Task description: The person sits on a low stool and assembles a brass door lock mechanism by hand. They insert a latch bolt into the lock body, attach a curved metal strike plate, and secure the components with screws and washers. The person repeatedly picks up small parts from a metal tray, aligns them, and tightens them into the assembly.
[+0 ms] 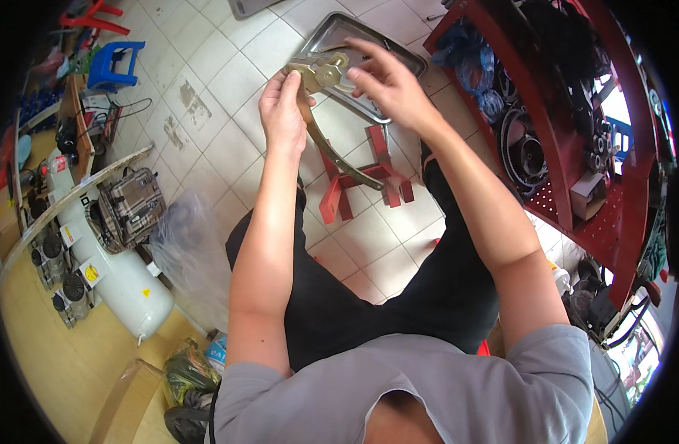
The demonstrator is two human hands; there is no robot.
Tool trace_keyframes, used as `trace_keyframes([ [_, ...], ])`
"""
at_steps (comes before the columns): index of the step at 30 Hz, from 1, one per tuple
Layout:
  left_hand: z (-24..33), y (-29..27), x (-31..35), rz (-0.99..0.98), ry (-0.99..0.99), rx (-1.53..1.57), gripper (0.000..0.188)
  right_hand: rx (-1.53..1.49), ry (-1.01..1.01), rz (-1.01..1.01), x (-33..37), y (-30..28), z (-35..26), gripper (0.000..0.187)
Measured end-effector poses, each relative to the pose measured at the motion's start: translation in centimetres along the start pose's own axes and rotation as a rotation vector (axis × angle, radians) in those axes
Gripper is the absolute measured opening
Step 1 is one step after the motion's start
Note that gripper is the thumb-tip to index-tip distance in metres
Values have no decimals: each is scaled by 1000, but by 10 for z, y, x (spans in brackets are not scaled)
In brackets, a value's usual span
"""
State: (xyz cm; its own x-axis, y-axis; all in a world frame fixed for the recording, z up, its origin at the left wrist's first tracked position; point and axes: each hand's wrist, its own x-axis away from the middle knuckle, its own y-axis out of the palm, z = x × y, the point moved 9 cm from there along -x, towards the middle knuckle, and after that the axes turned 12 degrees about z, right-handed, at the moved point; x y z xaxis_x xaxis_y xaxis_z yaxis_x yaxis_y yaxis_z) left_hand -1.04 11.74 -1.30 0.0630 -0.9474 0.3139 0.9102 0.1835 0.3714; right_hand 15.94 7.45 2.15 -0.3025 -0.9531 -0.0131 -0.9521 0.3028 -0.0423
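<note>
My left hand [283,112] is closed round the upper end of a curved metal arm [326,146], its thumb pressed on top. The arm is brownish, with small holes along it, and bends down toward my knees. At its upper end is a bulky, brass-coloured metal head [328,72] with a large hexagonal bolt or nut shape. Beside that head, my right hand [387,90] has its fingers apart. The thumb and fingertips are close to the metal; whether they touch it, I cannot tell.
Below the metal part stands a red metal stand [365,177] on the tiled floor. Beyond my hands lies a steel tray [410,63]. A red rack [546,126] of parts rises on the right. On the left are a white tank [125,292], a plastic bag [191,244] and a blue stool [116,65].
</note>
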Motion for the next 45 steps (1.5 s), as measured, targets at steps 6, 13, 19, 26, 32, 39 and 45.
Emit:
trace_keyframes([
  [6, -3, 6, 7, -45, 0, -40, 17, 155, 42, -58, 10, 15, 2, 22],
  [13, -7, 6, 9, -51, -29, -20, 18, 119, 139, -163, 13, 21, 13, 18],
  [19, 7, 1, 7, -60, 34, -122, 19, 137, 20, 61, -13, -28, 2, 33],
  [26, 24, -32, -2, -52, 145, -308, 18, 418, 169, 128, -29, -89, 68, 30],
  [32, 33, -52, -1, -30, 147, -388, 22, 1025, 147, -135, 3, -94, 188, 23],
  [39, 48, -56, 8, 23, 87, -482, 27, 1232, 182, -327, -26, -62, 318, 25],
  [45, 37, -68, 3, 65, -44, -439, 30, 1411, 341, -260, -40, -46, 382, 31],
])
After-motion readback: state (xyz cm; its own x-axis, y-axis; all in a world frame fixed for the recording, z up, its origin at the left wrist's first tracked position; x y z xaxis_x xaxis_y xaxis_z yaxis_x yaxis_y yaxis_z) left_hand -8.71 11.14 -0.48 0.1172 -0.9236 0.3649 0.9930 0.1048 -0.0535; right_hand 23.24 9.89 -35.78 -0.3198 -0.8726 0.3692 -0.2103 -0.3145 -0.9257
